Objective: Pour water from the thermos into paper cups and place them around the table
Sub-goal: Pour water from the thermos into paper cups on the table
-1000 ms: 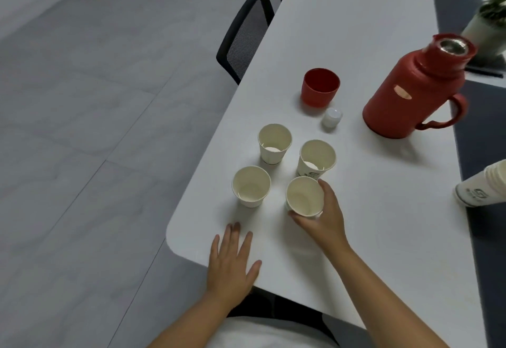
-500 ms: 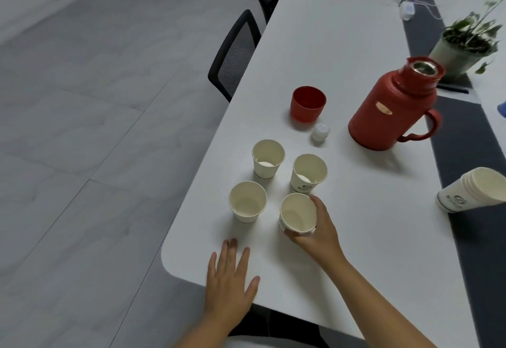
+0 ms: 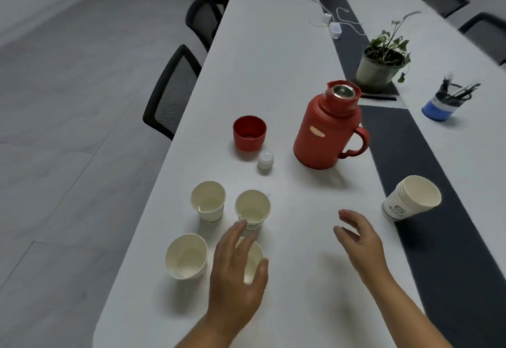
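Several white paper cups stand in a cluster near the table's left edge: far left cup (image 3: pixel 208 201), far right cup (image 3: pixel 252 208), near left cup (image 3: pixel 186 256) and near right cup (image 3: pixel 253 260). My left hand (image 3: pixel 235 273) hovers over the near right cup, fingers spread and thumb by its right rim, partly hiding it. My right hand (image 3: pixel 358 238) is open above bare table to the right of the cups, holding nothing. The red thermos (image 3: pixel 325 131) stands upright beyond, its mouth uncovered. Its red lid cup (image 3: pixel 249 132) and white stopper (image 3: pixel 265 160) sit to its left.
A stack of paper cups (image 3: pixel 410 198) lies on its side on the dark runner (image 3: pixel 438 238) at the right. Farther back are a potted plant (image 3: pixel 383 65), a blue pen holder (image 3: pixel 446 101) and a white charger with cables (image 3: pixel 335 30). Black chairs (image 3: pixel 172 93) line the table's left edge.
My right hand let go of the near right cup and moved right. My left hand rose from the table's front edge to over that cup. The view tilted up along the table.
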A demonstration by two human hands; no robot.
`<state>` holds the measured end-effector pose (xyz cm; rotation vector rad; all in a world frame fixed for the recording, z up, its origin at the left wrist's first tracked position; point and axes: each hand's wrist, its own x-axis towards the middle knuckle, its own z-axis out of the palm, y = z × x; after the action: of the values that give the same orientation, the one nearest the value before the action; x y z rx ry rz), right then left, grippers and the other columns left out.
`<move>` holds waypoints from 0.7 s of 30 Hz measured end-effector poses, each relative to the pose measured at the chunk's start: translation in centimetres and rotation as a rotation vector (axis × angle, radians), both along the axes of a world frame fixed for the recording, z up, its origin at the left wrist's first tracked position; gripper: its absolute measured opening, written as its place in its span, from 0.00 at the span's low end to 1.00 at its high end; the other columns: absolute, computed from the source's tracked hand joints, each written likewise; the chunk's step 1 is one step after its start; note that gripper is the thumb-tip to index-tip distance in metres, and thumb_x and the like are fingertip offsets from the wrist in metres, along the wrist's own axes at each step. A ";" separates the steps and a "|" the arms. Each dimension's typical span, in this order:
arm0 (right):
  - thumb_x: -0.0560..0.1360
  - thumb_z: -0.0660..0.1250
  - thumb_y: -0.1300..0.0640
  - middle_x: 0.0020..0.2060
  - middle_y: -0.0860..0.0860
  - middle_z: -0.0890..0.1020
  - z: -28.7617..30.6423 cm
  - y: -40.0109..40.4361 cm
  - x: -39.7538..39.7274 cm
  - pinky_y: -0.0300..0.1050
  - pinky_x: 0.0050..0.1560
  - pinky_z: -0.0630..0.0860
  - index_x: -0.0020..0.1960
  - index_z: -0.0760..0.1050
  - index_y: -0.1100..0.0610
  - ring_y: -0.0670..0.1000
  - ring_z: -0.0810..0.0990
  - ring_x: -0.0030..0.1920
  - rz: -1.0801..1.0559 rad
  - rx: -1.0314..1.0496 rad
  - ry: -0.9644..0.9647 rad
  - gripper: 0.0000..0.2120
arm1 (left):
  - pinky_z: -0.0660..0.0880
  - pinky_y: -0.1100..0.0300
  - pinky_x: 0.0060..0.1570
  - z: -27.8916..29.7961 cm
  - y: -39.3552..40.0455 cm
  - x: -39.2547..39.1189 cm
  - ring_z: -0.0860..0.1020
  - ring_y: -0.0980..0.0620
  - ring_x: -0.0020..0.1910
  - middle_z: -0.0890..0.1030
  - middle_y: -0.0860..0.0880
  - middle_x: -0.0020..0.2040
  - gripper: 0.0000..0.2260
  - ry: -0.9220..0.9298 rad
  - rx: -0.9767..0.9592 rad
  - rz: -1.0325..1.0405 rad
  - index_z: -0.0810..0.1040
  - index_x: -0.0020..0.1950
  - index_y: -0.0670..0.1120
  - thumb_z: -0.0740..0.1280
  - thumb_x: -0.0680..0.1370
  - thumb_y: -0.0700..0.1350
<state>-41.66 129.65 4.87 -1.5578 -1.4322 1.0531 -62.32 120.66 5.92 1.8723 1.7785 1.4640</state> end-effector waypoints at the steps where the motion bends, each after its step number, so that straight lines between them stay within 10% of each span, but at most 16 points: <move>1: 0.72 0.64 0.67 0.53 0.49 0.75 0.4 1.7 0.6 0.41 0.54 0.69 0.55 0.70 0.54 0.50 0.73 0.57 -0.017 0.016 -0.009 0.15 | 0.60 0.69 0.64 0.9 2.0 0.8 0.68 0.51 0.60 0.73 0.45 0.61 0.15 -0.038 -0.030 -0.014 0.71 0.58 0.44 0.60 0.74 0.49; 9: 0.72 0.66 0.63 0.64 0.56 0.67 2.6 17.0 2.9 0.47 0.62 0.66 0.67 0.61 0.61 0.54 0.68 0.63 -0.151 0.064 -0.124 0.26 | 0.54 0.71 0.62 2.5 19.2 6.3 0.62 0.55 0.69 0.67 0.49 0.70 0.25 -0.105 -0.408 -0.073 0.64 0.69 0.45 0.66 0.74 0.49; 13: 0.73 0.62 0.63 0.38 0.52 0.74 1.7 21.6 3.3 0.40 0.34 0.67 0.44 0.68 0.58 0.56 0.74 0.42 -0.068 -0.055 -0.108 0.02 | 0.48 0.81 0.56 1.2 25.7 7.2 0.62 0.57 0.66 0.65 0.56 0.67 0.34 0.002 -0.444 -0.107 0.61 0.71 0.43 0.71 0.70 0.51; 21: 0.67 0.65 0.70 0.23 0.55 0.66 -0.9 23.9 3.6 0.46 0.32 0.62 0.26 0.61 0.58 0.53 0.63 0.30 -0.126 0.014 0.047 0.18 | 0.68 0.66 0.60 0.6 31.7 7.0 0.69 0.64 0.61 0.71 0.58 0.62 0.40 -0.212 -0.534 -0.300 0.58 0.64 0.63 0.74 0.58 0.46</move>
<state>-38.06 153.50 3.93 -1.5810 -1.2897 0.9964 -55.30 152.39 6.54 1.5561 1.5130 0.9236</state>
